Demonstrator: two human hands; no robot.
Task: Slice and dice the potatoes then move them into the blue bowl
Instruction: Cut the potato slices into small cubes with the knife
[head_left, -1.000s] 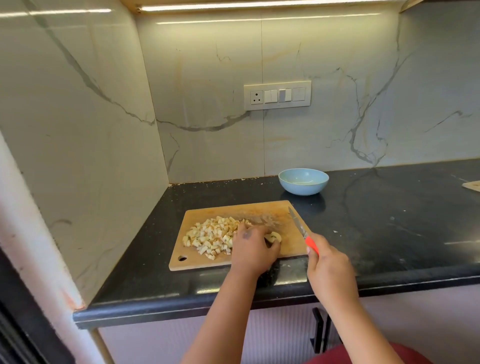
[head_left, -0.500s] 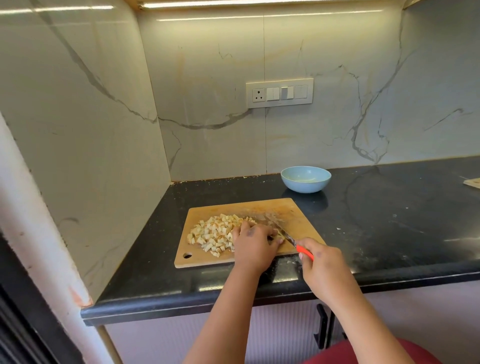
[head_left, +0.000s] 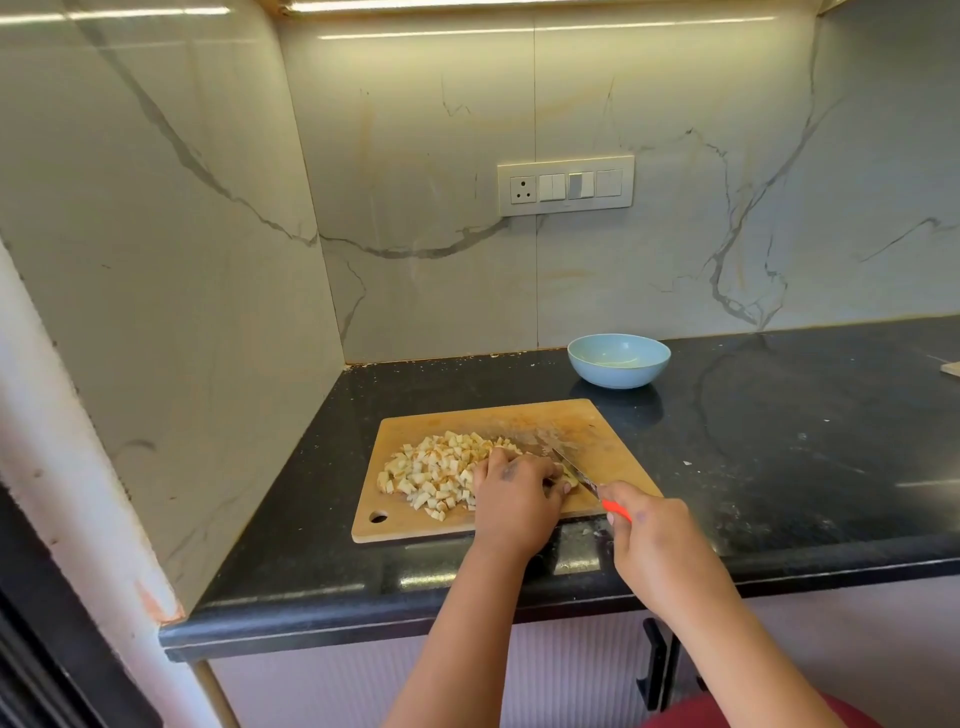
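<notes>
On the black table, a wooden cutting board is laid, and a heap of diced potato is piled on its left half. Just right of the heap, the left hand is curled down over a potato piece, which is mostly hidden beneath the fingers. A knife with an orange handle is gripped by the right hand, its blade angled down beside the left fingertips. Behind the board, apart from it, a blue bowl is seen.
</notes>
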